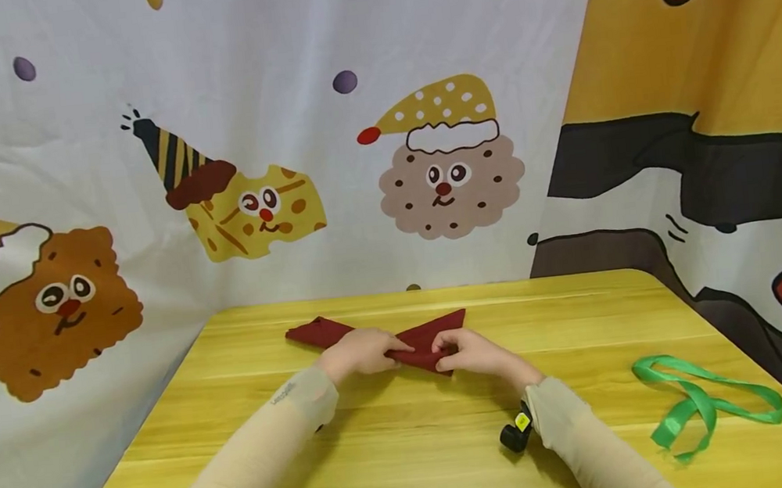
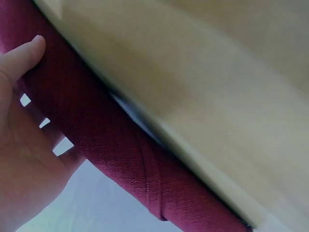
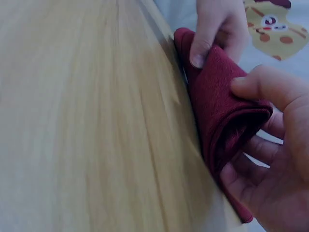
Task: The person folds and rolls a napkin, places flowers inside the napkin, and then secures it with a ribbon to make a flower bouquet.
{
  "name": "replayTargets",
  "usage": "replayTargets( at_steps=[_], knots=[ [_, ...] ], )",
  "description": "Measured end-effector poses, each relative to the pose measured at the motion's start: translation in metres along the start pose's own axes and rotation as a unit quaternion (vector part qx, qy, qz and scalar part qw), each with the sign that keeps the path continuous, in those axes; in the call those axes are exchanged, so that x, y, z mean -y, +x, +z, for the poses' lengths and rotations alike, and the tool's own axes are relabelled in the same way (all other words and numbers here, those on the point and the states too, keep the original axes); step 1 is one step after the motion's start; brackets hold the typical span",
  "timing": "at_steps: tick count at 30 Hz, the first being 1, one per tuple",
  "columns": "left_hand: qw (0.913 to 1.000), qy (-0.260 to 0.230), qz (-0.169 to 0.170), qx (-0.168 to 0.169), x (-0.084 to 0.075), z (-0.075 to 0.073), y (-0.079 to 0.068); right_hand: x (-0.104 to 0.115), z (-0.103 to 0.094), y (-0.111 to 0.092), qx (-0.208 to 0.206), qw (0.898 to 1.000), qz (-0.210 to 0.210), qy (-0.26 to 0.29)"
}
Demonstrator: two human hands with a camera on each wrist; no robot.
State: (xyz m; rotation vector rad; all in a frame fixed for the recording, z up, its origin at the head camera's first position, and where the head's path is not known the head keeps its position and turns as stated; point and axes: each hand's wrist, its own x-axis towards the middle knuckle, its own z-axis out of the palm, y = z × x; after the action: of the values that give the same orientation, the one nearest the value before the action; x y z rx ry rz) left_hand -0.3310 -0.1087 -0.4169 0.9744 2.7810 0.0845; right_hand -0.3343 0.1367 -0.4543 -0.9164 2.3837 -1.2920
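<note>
A dark red cloth (image 1: 431, 334), folded into a long strip with flared ends, lies near the back of the table. My left hand (image 1: 364, 350) grips its middle, and in the left wrist view the thumb lies along one side of the cloth (image 2: 113, 133) with the fingers behind it. My right hand (image 1: 474, 352) holds the right part. In the right wrist view, that thumb presses on the cloth (image 3: 215, 84), where layers curl into an open, rolled end, while the other fingers curve round beneath.
A loosely looped green ribbon (image 1: 703, 402) lies on the right side of the wooden table (image 1: 412, 462). A white curtain (image 1: 354, 224) printed with cartoon biscuits hangs behind the table. A small black device (image 1: 517, 432) is strapped at my right wrist.
</note>
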Motion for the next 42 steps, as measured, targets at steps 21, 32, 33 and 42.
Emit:
replayTargets(
  at_steps=[21, 32, 33, 42],
  knots=[
    [0.9967, -0.061, -0.028, 0.045, 0.003, -0.034, 0.013, 0.005, -0.008, 0.008, -0.049, 0.996, 0.003, -0.074],
    [0.9975, 0.008, -0.051, -0.048, 0.001, -0.025, 0.023, -0.009, -0.017, 0.012, -0.065, 0.997, 0.022, -0.031],
    [0.9969, 0.016, -0.051, -0.058, 0.001, -0.023, 0.024, -0.011, -0.017, 0.012, -0.066, 0.997, 0.025, -0.023],
    [0.9890, 0.054, -0.049, -0.129, -0.002, -0.009, 0.026, -0.020, -0.019, 0.015, -0.114, 0.991, 0.040, -0.056]
  ],
)
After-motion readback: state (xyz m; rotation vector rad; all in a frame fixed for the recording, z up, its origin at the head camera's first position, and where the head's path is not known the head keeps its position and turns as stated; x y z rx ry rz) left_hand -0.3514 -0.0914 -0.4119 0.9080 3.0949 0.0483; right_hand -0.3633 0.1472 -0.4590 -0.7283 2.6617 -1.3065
